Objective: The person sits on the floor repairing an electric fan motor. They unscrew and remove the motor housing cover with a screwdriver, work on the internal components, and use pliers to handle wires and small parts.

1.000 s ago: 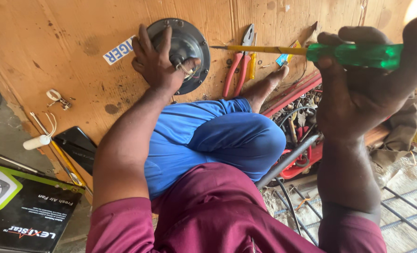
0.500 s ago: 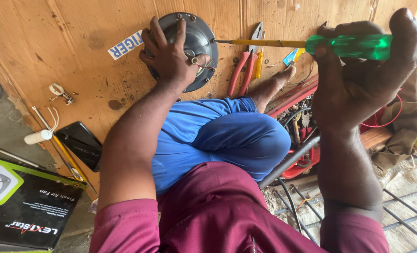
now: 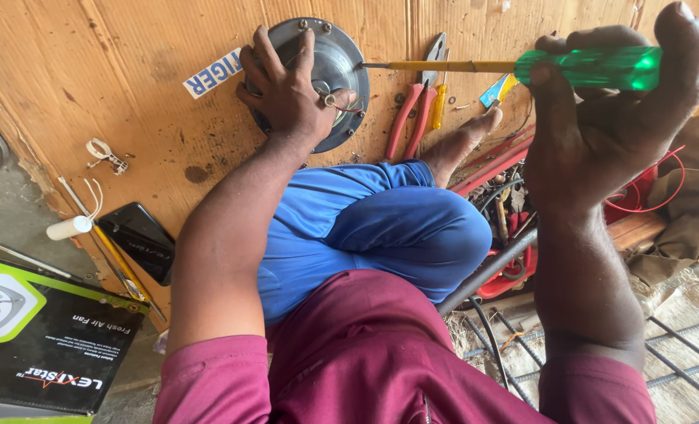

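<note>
Screwdriver w/ green clear handle, yellow shaft (image 3: pixel 585 67) gripped in right hand (image 3: pixel 609 118), tip at round grey metal motor housing (image 3: pixel 330 55); left hand (image 3: pixel 287 94) spread flat steadying it. Next, prob: seat tip in screw.

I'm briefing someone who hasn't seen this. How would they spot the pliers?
On the brown cardboard sheet, look just right of the round metal motor housing under the left hand. The pliers lie there, red-handled, beside a smaller yellow-handled tool.
</note>
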### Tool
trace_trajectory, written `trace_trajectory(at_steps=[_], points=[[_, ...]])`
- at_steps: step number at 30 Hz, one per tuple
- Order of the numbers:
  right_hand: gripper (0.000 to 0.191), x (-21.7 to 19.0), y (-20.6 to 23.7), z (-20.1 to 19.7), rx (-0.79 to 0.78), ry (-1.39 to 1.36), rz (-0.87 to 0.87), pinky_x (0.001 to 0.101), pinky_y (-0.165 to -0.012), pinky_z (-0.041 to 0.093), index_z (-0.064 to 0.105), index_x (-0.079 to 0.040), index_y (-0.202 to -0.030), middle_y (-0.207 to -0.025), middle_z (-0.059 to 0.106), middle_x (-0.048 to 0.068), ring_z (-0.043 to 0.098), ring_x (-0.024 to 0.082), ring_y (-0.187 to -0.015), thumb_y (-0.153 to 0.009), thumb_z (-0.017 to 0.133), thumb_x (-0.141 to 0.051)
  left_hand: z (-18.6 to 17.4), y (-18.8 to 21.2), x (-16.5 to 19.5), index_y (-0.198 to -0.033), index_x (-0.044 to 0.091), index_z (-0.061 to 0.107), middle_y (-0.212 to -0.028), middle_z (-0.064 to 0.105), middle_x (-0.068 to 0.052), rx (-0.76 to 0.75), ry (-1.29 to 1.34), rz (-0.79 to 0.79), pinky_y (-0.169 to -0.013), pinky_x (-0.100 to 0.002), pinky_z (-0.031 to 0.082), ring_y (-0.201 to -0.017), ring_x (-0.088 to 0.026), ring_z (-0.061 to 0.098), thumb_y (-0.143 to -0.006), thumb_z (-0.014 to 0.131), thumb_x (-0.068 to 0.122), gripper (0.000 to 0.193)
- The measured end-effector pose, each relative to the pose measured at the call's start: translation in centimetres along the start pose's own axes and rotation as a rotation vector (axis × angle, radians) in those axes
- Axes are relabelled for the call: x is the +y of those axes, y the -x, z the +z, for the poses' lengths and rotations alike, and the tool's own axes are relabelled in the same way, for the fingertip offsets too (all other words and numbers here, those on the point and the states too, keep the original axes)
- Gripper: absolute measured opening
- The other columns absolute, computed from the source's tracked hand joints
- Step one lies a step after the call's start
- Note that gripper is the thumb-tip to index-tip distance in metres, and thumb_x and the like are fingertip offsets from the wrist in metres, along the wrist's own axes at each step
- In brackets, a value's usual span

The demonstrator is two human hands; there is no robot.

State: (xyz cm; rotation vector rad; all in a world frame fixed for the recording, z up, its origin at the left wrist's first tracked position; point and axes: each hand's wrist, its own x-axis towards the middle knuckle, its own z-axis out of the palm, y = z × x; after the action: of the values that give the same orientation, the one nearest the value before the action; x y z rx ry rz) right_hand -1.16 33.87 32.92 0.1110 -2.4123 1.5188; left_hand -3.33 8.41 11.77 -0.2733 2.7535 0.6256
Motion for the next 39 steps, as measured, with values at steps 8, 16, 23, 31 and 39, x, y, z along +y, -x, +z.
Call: trace_trajectory(at_steps=[8,16,23,31,39], points=[[0.070,0.2,0.0,-0.1,-0.014,0.003,0.000,0.0393,-0.102,0.062,0.030,-0.015,-0.161,-0.135,0.054,0.014,0.062,0.023,-0.116,-0.114,0.069,0.018,0.5,0.0,-0.1,-0.155,0.037,0.039,-0.159,0.007,-0.022,0.006,0.000,-0.002,-0.102,-0.078,0.025,-0.146,-0.050,0.012,-0.063,0.094,0.065,0.110],[0.065,-0.4,0.0,1.1,-0.025,-0.030,0.000,0.0415,-0.102,0.062,0.034,-0.012,-0.159,-0.138,0.053,0.012,0.061,0.023,-0.119,-0.116,0.074,0.016,0.5,-0.1,0.1,-0.155,0.037,0.037,-0.159,0.006,-0.023,0.000,-0.026,-0.016,-0.104,-0.079,0.022,-0.147,-0.050,0.011,-0.064,0.094,0.065,0.111],[0.058,-1.9,-0.3,2.7,0.059,-0.138,0.131,0.0423,-0.095,0.064,0.037,-0.010,-0.154,-0.131,0.061,0.012,0.067,0.023,-0.113,-0.115,0.077,0.006,0.2,0.1,0.1,-0.155,0.037,0.038,-0.160,0.005,-0.022,-0.018,-0.021,-0.030,-0.106,-0.077,0.021,-0.148,-0.049,0.011,-0.064,0.094,0.064,0.111],[0.031,-1.0,-2.1,1.3,0.334,-0.644,0.216,0.0426,-0.084,0.055,0.052,0.001,-0.134,-0.117,0.063,0.017,0.064,0.027,-0.102,-0.116,0.063,-0.023,0.1,0.2,0.2,-0.154,0.037,0.040,-0.160,0.007,-0.021,0.034,0.016,-0.018,-0.104,-0.077,0.021,-0.147,-0.049,0.012,-0.061,0.097,0.064,0.112],[0.027,4.5,-2.1,-0.4,0.273,-0.774,0.120,0.0376,-0.055,0.038,0.050,-0.008,-0.088,-0.074,0.046,0.009,0.044,0.019,-0.056,-0.107,0.049,-0.026,-0.2,1.2,-0.9,-0.154,0.040,0.044,-0.163,0.012,-0.020,0.037,0.095,0.027,-0.102,-0.077,0.024,-0.148,-0.050,0.015,-0.064,0.098,0.062,0.107]])
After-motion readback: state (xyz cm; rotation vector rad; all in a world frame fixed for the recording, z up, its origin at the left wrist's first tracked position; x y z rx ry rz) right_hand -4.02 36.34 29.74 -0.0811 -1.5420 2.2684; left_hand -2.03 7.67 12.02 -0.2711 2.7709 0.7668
